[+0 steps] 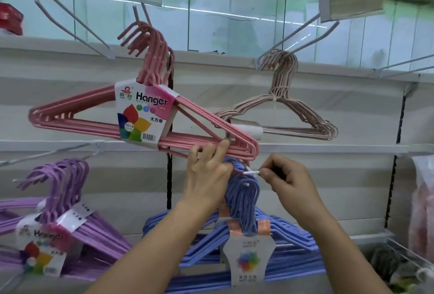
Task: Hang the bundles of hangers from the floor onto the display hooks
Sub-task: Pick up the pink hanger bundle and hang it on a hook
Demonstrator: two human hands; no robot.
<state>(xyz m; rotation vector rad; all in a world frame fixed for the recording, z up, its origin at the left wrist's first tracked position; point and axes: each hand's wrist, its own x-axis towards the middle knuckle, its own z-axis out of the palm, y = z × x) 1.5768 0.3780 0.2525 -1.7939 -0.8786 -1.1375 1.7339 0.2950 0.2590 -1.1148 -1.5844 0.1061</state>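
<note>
Left hand point(207, 171) gripping blue hanger bundle point(244, 202), right hand point(285, 177) pinching hook tip point(250, 172)

Purple hanger bundle point(58, 218) cut by left edge; its label point(42, 253) print blurred.

A red packet point(10, 19) sits upper left; a pink bagged item point(422, 218) hangs far right.

A white slatted display wall point(305, 96) carries angled white display hooks point(303, 37); a pink hanger bundle point(77, 122) with a "Hanger" label hangs tilted on an upper hook; a beige wire hanger bundle point(281, 96) hangs just to its right; below, a purple hanger bundle point(70, 188) hangs at the left; a blue hanger bundle point(244, 199) hangs mid-frame on a white-tipped hook point(251, 172).
</note>
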